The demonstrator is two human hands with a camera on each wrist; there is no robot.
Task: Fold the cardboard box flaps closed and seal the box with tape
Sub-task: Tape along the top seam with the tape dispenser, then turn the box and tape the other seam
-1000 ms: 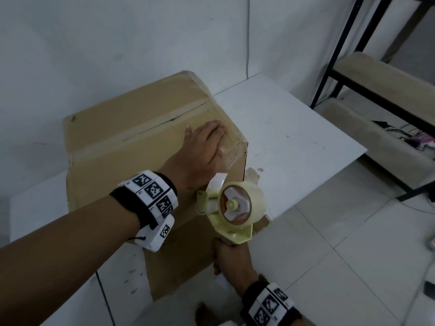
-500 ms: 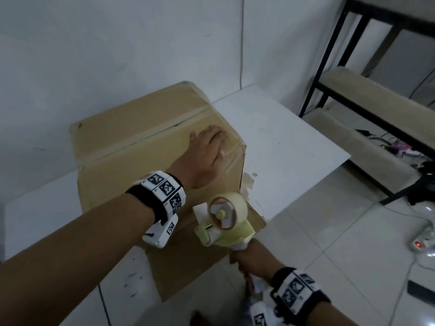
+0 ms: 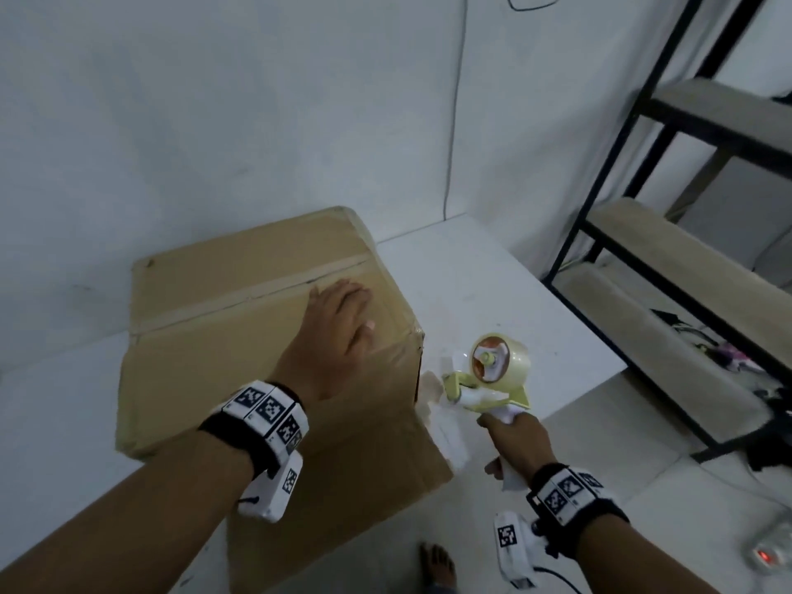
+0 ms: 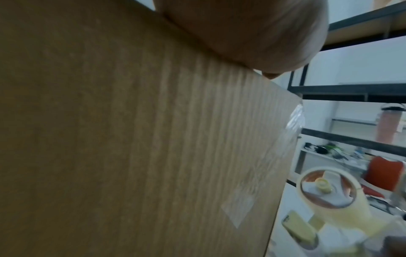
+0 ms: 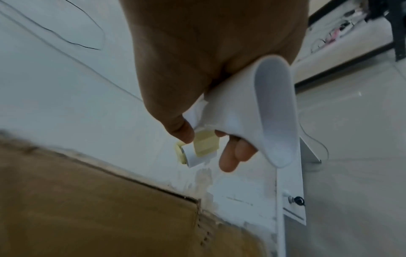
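Note:
A brown cardboard box stands on a white table, its top flaps folded shut with a tape strip along the seam. My left hand lies flat on the box top near its right corner, fingers straight; in the left wrist view the heel of that hand rests on the box. Clear tape wraps that corner. My right hand grips the white handle of a yellow tape dispenser, held just right of the box over the table edge. The right wrist view shows the handle in my curled fingers.
The white table runs right of the box to an edge beside me. A black metal shelf rack with beige boards stands at the right. Cables and a power strip lie on the tiled floor. A bare foot shows below.
My right hand has carried the tape dispenser from the box's front face out to the right, clear of the box. The left hand stays flat on the box top.

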